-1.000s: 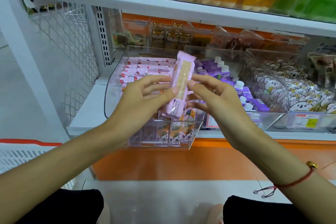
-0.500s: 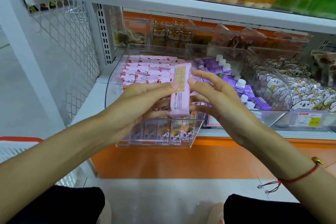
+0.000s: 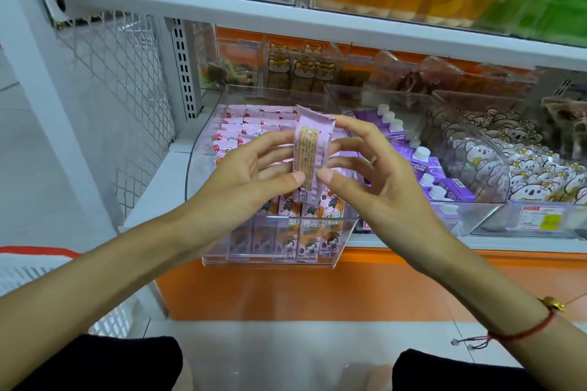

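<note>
Pink packet (image 3: 306,157) has swung from tilted to near upright since a second ago, in roughly the same spot. One packet, two hands: left hand (image 3: 251,178) and right hand (image 3: 374,174) both pinch it, thumbs low, right fingers (image 3: 349,124) on its top corner. Its long axis runs up-down between the fingers, label strip facing the wearer. One clear bin (image 3: 195,174) sits just below and beyond the fingers, neither hand nearer, so a drop-in likely goes straight down. The pink packs in the bin are too many to count; purple cartons (image 3: 425,165) lie right of the fingers.

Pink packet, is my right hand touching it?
Touching. The head view shows the thumb of the right hand pressed against the lower edge of the pink packet, with a fingertip on its top corner.
</note>
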{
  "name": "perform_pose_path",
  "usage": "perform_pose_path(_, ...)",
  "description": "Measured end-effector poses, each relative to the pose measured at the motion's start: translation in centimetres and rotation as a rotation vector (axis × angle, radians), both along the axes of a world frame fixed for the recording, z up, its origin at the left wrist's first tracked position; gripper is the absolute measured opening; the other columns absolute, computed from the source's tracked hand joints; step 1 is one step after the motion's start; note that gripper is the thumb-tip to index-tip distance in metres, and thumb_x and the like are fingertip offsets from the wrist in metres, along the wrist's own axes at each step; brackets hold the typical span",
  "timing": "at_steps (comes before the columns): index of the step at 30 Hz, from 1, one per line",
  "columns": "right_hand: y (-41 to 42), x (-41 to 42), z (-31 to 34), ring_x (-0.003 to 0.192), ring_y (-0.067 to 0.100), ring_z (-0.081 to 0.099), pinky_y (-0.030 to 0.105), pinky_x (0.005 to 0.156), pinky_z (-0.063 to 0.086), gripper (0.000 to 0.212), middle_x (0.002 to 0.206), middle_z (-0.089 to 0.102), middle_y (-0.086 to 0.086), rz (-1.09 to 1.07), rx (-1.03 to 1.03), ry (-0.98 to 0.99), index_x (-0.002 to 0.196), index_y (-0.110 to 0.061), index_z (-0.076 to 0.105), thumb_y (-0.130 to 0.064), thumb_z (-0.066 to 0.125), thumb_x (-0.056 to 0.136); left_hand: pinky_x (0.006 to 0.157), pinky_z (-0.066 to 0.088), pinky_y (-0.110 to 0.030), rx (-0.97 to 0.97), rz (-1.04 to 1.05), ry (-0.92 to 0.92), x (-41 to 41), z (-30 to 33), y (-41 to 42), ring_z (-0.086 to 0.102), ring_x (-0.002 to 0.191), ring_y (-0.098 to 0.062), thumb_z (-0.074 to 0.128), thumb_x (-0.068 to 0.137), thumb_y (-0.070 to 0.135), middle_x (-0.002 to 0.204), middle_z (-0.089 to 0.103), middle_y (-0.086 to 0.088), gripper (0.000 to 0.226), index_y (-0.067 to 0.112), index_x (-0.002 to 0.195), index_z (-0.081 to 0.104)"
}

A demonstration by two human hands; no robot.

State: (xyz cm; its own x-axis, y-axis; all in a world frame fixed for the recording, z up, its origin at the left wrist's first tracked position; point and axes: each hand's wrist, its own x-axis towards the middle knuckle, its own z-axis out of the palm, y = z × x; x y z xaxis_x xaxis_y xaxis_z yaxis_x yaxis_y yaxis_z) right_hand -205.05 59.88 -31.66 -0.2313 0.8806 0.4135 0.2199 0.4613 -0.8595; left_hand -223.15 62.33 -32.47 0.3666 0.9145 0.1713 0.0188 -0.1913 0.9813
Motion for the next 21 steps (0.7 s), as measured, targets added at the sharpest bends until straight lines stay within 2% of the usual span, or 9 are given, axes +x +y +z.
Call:
perform_pose_path(3,0.1,-0.2,-0.2,0.094,0.001,0.06,0.012,0.078,0.046,0.062,0.109,0.056,-0.003,-0.019,-0.029,0.013,0.138,-0.038,0.035,-0.013,0.063,0.088,0.101,0.048,-0.029,0.001,0.028,0.004,0.1,0.0,-0.1,0.063,0.111,-0.005,0.062,0.088,0.009,0.128,0.061,0.006,0.047,0.02,0.132,0.05)
perform_pose_path(6,0.2,-0.4,-0.4,0.105,0.002,0.059,0.016,0.087,0.048,0.074,0.119,0.056,-0.003,-0.028,-0.054,0.01,0.142,-0.035,0.027,-0.016,0.067,0.083,0.085,0.055,-0.022,-0.009,0.087,-0.094,0.3,0.1,-0.1,0.068,0.101,-0.007,0.061,0.089,0.01,0.119,0.065,0.006,0.042,0.019,0.13,0.052)
perform_pose_path(9,0.0,-1.0,-0.7,0.098,0.0,0.06,0.015,0.08,0.049,0.059,0.113,0.057,-0.006,-0.06,-0.036,-0.033,0.133,-0.03,0.041,-0.016,0.069,0.084,0.076,0.057,-0.022,-0.012,0.117,-0.14,0.4,0.2,-0.1,0.07,0.097,-0.01,0.066,0.083,0.019,0.116,0.067,0.004,0.043,0.017,0.124,0.055)
perform_pose_path(13,0.2,-1.0,-0.5,0.092,0.007,0.064,0.018,0.074,0.052,0.035,0.108,0.064,-0.003,-0.064,-0.054,-0.005,0.122,-0.024,0.055,-0.009,0.061,0.091,0.086,0.056,-0.024,-0.018,0.144,-0.169,0.2,0.3,0.2,0.066,0.106,-0.009,0.07,0.071,0.032,0.121,0.066,0.006,0.058,0.021,0.126,0.054)
perform_pose_path(15,0.5,-0.6,-0.3,0.089,0.006,0.066,0.021,0.081,0.051,0.032,0.1,0.068,-0.006,-0.05,-0.157,0.051,0.122,-0.025,0.057,-0.011,0.057,0.093,0.09,0.054,-0.027,-0.043,0.145,-0.241,-0.1,0.5,0.5,0.064,0.111,-0.01,0.068,0.075,0.029,0.126,0.064,0.005,0.058,0.027,0.13,0.05)
perform_pose_path(17,0.9,-0.2,-0.3,0.09,0.013,0.066,0.039,0.092,0.051,0.03,0.096,0.07,-0.006,-0.038,-0.266,0.083,0.121,-0.029,0.059,-0.016,0.053,0.095,0.087,0.055,-0.027,-0.035,0.138,-0.293,-0.3,0.6,0.6,0.065,0.11,-0.011,0.064,0.083,0.021,0.124,0.066,0.003,0.049,0.035,0.128,0.049)
perform_pose_path(18,0.9,-0.1,-0.3,0.093,0.022,0.064,0.048,0.097,0.047,0.028,0.099,0.071,-0.001,-0.035,-0.292,0.088,0.119,-0.03,0.061,-0.017,0.052,0.095,0.085,0.056,-0.027,-0.023,0.14,-0.298,-0.3,0.7,0.5,0.066,0.108,-0.011,0.064,0.084,0.021,0.122,0.067,0.002,0.048,0.037,0.127,0.049)
perform_pose_path(19,0.9,0.0,-0.2,0.098,0.028,0.063,0.051,0.101,0.044,0.026,0.105,0.071,0.003,-0.032,-0.296,0.087,0.117,-0.031,0.062,-0.02,0.053,0.095,0.083,0.057,-0.026,-0.01,0.151,-0.293,-0.3,0.7,0.4,0.067,0.106,-0.011,0.065,0.082,0.023,0.12,0.068,0.001,0.05,0.038,0.127,0.05)
perform_pose_path(21,0.7,0.1,0.1,0.101,0.021,0.065,0.041,0.097,0.049,0.028,0.109,0.069,-0.001,-0.033,-0.262,0.061,0.117,-0.033,0.063,-0.029,0.061,0.09,0.079,0.057,-0.024,0.013,0.19,-0.265,-0.3,0.8,0.3,0.068,0.102,-0.01,0.067,0.08,0.028,0.12,0.067,0.001,0.055,0.037,0.131,0.05)
